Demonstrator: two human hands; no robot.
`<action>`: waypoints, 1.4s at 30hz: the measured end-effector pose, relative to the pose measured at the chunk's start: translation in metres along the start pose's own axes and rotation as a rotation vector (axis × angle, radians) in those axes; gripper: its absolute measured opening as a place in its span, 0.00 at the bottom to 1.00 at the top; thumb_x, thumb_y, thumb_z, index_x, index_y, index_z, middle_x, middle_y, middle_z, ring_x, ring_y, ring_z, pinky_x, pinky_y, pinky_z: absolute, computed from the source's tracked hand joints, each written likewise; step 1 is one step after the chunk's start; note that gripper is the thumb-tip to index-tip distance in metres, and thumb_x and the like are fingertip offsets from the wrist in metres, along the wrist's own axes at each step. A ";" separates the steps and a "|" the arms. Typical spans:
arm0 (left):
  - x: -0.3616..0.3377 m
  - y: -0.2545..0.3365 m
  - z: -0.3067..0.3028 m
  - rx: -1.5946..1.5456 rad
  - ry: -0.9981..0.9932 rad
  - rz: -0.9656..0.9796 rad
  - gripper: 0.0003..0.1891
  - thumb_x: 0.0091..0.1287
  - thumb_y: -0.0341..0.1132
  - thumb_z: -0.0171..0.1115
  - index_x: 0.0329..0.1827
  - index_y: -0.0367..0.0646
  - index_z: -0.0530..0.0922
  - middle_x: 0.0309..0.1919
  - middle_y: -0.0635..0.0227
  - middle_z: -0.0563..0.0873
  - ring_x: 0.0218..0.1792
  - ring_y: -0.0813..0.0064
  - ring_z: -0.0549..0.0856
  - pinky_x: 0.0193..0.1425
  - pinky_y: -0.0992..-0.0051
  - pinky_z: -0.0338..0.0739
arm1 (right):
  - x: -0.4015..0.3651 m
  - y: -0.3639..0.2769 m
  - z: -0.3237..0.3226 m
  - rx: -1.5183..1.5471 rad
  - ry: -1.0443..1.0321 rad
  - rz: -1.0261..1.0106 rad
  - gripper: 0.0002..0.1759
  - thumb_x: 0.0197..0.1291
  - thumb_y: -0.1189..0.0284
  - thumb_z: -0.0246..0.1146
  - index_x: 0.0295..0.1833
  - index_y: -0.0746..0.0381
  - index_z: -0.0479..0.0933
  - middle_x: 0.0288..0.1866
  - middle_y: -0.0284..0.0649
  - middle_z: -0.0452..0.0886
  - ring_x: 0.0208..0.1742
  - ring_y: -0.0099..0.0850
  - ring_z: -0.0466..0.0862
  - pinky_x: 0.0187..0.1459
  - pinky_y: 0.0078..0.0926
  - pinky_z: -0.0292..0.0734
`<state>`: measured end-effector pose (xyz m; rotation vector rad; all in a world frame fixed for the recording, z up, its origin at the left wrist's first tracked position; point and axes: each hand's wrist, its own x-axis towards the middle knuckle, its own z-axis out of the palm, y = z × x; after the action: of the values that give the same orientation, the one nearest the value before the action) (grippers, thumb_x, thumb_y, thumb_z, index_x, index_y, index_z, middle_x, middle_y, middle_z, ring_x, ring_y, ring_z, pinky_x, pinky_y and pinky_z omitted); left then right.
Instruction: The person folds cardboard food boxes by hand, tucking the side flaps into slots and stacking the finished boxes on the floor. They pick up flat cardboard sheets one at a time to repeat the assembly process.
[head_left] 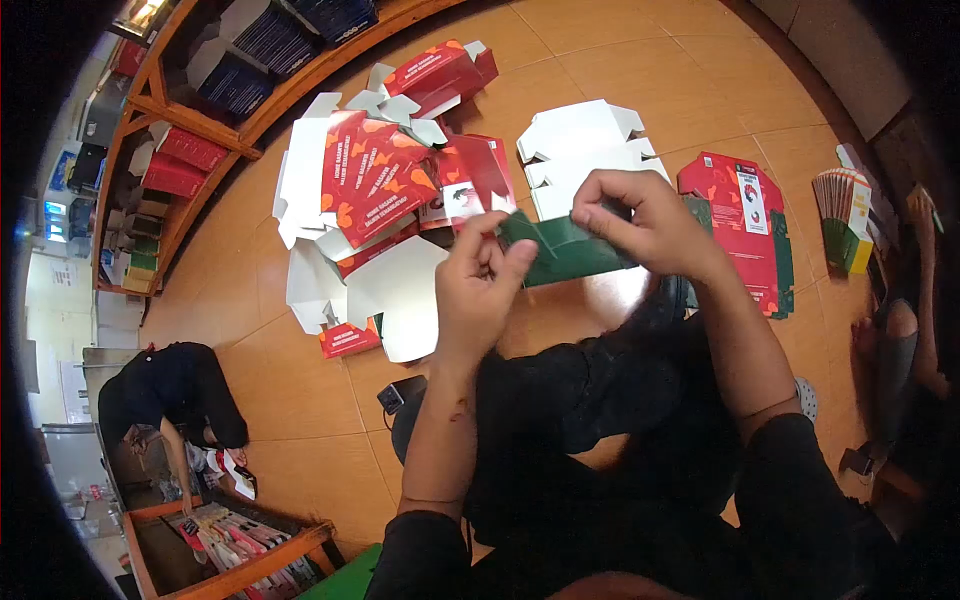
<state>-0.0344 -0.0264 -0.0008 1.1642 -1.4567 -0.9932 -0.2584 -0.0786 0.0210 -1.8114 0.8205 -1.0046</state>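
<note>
A green cardboard carton piece [565, 258], partly folded, is held up between both hands over my lap. My left hand [474, 285] pinches its left end between thumb and fingers. At its upper right edge, my right hand [650, 222] grips with curled fingers and thumb. Behind it on the floor lies an unfolded carton blank [585, 140], white side up. To the right of my right hand rests a flat red and green carton [735, 235]. A heap of red printed cartons [375, 180], some part-folded, lies to the left and beyond my left hand.
Wooden shelves [205, 135] with stacked cartons line the left. A person [175, 395] bends over a wooden rack [265, 550] at lower left. Another person [900, 345] sits at right near a yellow-green carton stack [845, 220]. A small black device [400, 393] sits by my leg.
</note>
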 end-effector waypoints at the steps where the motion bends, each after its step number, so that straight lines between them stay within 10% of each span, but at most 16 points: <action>1: 0.000 0.000 0.002 -0.001 0.000 0.002 0.13 0.71 0.29 0.63 0.55 0.38 0.73 0.20 0.80 0.72 0.21 0.91 0.67 0.25 0.86 0.58 | 0.000 -0.004 0.001 -0.045 -0.044 -0.003 0.11 0.67 0.68 0.62 0.38 0.66 0.78 0.31 0.34 0.80 0.35 0.20 0.76 0.39 0.21 0.72; 8: 0.000 0.003 0.018 0.033 0.318 -0.029 0.11 0.66 0.27 0.69 0.48 0.35 0.78 0.20 0.84 0.68 0.23 0.93 0.63 0.27 0.88 0.57 | 0.000 -0.003 0.005 -0.069 -0.056 0.008 0.09 0.66 0.70 0.62 0.38 0.66 0.78 0.30 0.34 0.79 0.33 0.20 0.76 0.36 0.21 0.72; 14: -0.003 0.001 0.010 0.151 -0.042 0.058 0.15 0.65 0.26 0.69 0.54 0.37 0.80 0.22 0.84 0.69 0.24 0.93 0.64 0.29 0.89 0.58 | 0.000 0.000 0.007 -0.128 -0.071 -0.051 0.09 0.65 0.70 0.63 0.37 0.66 0.78 0.30 0.36 0.80 0.33 0.23 0.77 0.36 0.23 0.72; 20: 0.002 0.003 0.011 -0.228 0.021 -0.103 0.09 0.69 0.27 0.65 0.50 0.37 0.83 0.23 0.83 0.71 0.24 0.92 0.66 0.28 0.87 0.59 | 0.000 0.001 0.002 -0.093 -0.098 -0.060 0.09 0.65 0.70 0.63 0.36 0.65 0.77 0.29 0.38 0.79 0.31 0.26 0.77 0.35 0.25 0.71; 42: -0.002 0.005 0.006 -0.054 0.018 -0.053 0.07 0.66 0.28 0.69 0.43 0.35 0.86 0.26 0.78 0.81 0.27 0.90 0.72 0.33 0.87 0.66 | -0.001 -0.003 0.006 -0.074 -0.208 -0.117 0.09 0.65 0.69 0.63 0.40 0.65 0.80 0.31 0.40 0.81 0.33 0.30 0.80 0.37 0.27 0.74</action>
<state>-0.0407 -0.0232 0.0030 1.1751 -1.3831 -1.0495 -0.2532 -0.0743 0.0221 -2.0078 0.6385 -0.8501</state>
